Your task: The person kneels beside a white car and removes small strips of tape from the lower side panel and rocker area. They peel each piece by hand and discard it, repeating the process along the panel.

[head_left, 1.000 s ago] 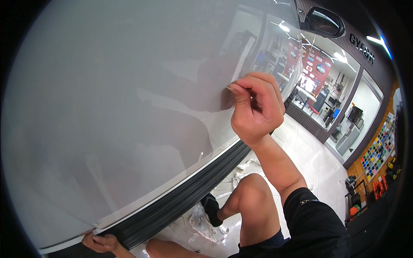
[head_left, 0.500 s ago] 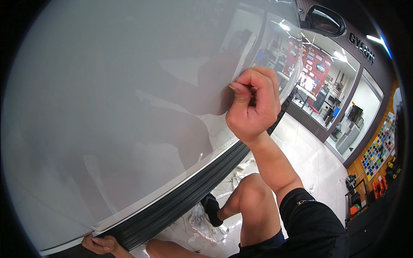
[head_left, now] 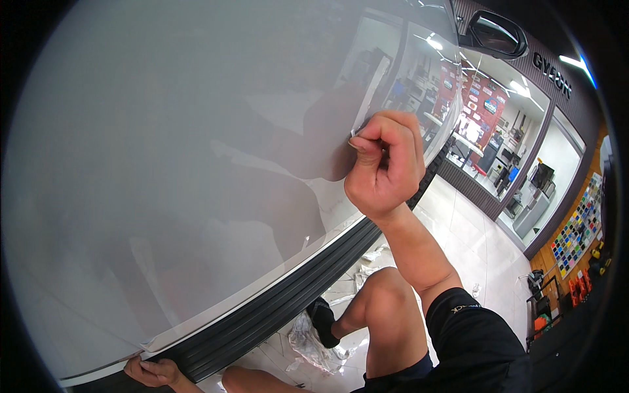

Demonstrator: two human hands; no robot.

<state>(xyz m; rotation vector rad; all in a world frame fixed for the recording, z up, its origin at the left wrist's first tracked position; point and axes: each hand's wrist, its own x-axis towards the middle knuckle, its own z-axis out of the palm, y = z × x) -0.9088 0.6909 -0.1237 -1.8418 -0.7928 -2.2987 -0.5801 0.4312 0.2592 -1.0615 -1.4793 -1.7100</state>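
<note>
A glossy grey car door panel (head_left: 196, 164) fills most of the view, with dark reflections across it. A pale strip (head_left: 242, 291), which looks like the edge of a clear film, runs along its bottom and wrinkles at the lower left. Right beside that wrinkle, my left hand (head_left: 152, 372) is closed at the panel's lower edge; what its fingers grip is hidden. My right hand (head_left: 386, 164) pinches thumb against forefinger close to the panel's right part. A small pale sliver pokes out of the pinch, too small to name.
A black ribbed side step (head_left: 275, 304) runs below the door. Crumpled clear film (head_left: 311, 344) lies on the tiled floor by my foot. The wing mirror (head_left: 495, 34) juts out at upper right. Beyond stand a glass-fronted room and a board of colour swatches (head_left: 578, 226).
My right hand has shifted slightly down, still pinched, and the pale sliver at its fingertips shows more clearly. My left hand has stayed in place.
</note>
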